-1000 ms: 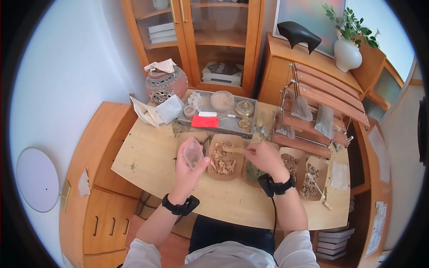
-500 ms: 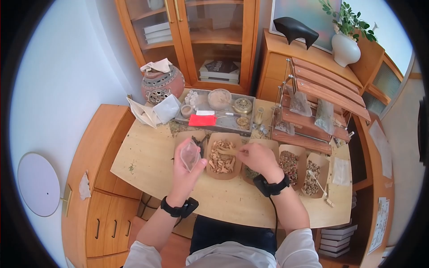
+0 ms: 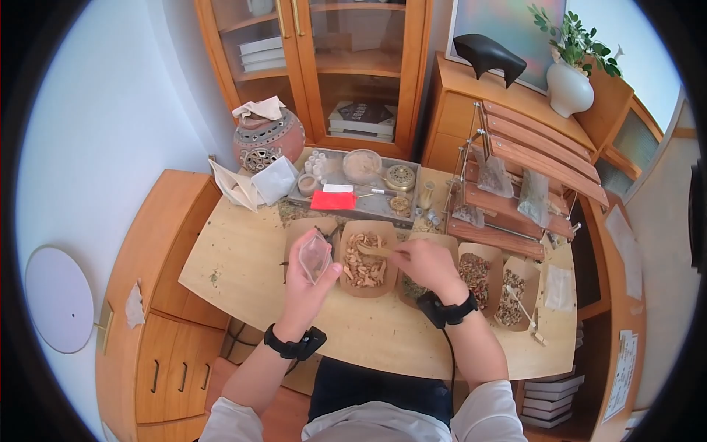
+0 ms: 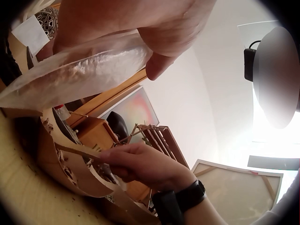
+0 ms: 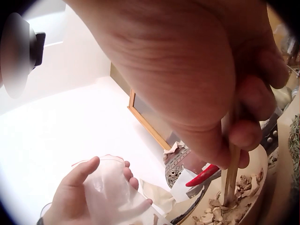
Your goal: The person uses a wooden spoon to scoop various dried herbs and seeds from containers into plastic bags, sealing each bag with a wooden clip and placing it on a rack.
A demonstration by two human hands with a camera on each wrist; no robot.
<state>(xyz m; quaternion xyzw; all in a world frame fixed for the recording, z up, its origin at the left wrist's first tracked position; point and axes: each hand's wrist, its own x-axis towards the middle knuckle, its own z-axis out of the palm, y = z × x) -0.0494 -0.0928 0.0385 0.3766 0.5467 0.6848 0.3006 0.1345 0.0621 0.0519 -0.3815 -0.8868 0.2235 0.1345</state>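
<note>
My left hand point(image 3: 303, 291) holds a small clear plastic bag point(image 3: 315, 258), its mouth facing up, left of a brown paper tray point(image 3: 368, 292) of dried tan pieces point(image 3: 356, 275). In the left wrist view the bag point(image 4: 89, 70) hangs below the palm, with the thumb along its side. My right hand point(image 3: 428, 265) grips the handle of a wooden spoon point(image 3: 377, 251) whose head is in among the tan pieces. The right wrist view shows the spoon handle point(image 5: 230, 178) pinched between thumb and fingers, its lower end at the dried pieces point(image 5: 218, 213).
Paper trays flank this one: dark pieces on the left, green herb point(image 3: 414, 289) under my right hand, mixed bits point(image 3: 475, 274) and another mix with a pale spoon point(image 3: 521, 300) rightward. Behind stand a grey tray point(image 3: 353, 208), a patterned pot point(image 3: 269, 140) and a wooden rack point(image 3: 508, 195).
My right hand has shifted slightly left and toward me, bringing the spoon's head further over the tan pieces. The left hand keeps the bag in nearly the same place.
</note>
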